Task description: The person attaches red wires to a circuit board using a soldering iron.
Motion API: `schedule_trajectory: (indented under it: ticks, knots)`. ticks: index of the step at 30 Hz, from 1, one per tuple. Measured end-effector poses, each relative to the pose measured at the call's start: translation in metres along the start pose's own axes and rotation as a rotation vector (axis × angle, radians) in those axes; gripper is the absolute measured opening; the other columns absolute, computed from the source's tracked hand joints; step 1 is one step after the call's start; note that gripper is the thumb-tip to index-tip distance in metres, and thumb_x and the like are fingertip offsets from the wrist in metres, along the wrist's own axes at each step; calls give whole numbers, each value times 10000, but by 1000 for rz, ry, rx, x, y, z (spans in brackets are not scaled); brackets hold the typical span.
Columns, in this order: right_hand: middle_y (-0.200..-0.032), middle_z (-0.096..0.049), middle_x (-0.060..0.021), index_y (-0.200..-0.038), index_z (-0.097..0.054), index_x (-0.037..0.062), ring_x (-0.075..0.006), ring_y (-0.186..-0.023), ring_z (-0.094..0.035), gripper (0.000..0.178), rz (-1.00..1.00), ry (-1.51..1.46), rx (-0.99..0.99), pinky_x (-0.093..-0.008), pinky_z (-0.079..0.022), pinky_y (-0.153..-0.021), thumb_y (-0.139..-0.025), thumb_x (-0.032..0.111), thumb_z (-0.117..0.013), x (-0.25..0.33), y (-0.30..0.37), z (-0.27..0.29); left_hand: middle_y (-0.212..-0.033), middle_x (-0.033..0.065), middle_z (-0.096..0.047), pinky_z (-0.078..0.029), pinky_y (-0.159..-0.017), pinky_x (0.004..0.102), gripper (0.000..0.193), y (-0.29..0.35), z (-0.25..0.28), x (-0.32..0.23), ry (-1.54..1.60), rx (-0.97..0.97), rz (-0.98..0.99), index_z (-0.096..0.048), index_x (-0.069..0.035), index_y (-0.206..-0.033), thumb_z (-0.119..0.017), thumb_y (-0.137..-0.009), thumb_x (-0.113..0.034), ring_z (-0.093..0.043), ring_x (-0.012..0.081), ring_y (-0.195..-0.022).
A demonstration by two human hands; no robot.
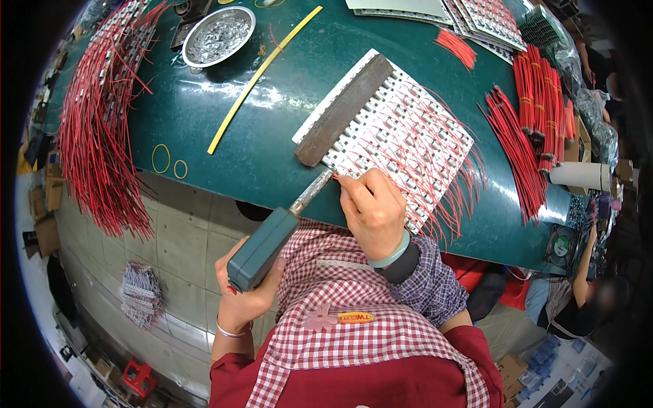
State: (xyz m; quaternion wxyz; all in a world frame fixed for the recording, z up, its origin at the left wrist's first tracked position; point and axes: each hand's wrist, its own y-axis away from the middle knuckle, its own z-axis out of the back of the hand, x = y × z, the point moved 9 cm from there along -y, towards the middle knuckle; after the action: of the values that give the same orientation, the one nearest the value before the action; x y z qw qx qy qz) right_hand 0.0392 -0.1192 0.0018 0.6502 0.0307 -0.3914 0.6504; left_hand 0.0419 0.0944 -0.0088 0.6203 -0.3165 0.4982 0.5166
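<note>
My left hand (250,294) is wrapped round a soldering gun (262,246) with a dark green body and a metal barrel. The barrel's tip meets the lower left edge of a white board (408,129) covered with rows of small metal parts. Thin red wires (435,160) trail from many of these parts toward the right. Just beside the tip, my right hand (374,207) pinches the end of what looks like a red wire. A dark brown bar (345,109) lies along the board's left side, on top of it.
Red wire bundles (513,153) lie at the right of the green table (183,122). A metal bowl (219,37) with silvery bits and a yellow strip (262,81) are at the far left. Wired boards (102,129) overhang the left edge. A person (571,299) sits at the right.
</note>
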Motion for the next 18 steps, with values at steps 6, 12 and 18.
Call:
schedule_trajectory:
  ticks: [6, 12, 18]
  knots:
    - [-720, -486, -83, -899, -683, 15, -243, -647, -552, 195, -2, -9, 6, -367, -453, -565, -718, -46, -721, 0, -2, 0, -892, 91, -670, -467, -563, 254, 255, 23, 6, 21, 61, -64, -32, -662, 50, -1035, -710, -784, 65, -599, 132, -650]
    - [-710, -502, -79, -893, -693, 19, -241, -626, -556, 195, -3, -17, 3, -363, -453, -553, -717, -52, -735, -2, -2, -1, -945, 89, -678, -465, -590, 258, 305, 21, 7, 16, 238, -110, 59, -643, 64, -1121, -690, -820, 71, -591, 116, -699]
    - [-720, -493, -88, -876, -677, 11, -252, -647, -557, 141, -14, -11, 23, -372, -460, -564, -747, -23, -723, 1, -5, 12, -1040, 135, -663, -398, -466, 230, 394, 14, 6, 24, 201, -87, -3, -602, 70, -1198, -649, -808, 100, -509, 83, -563]
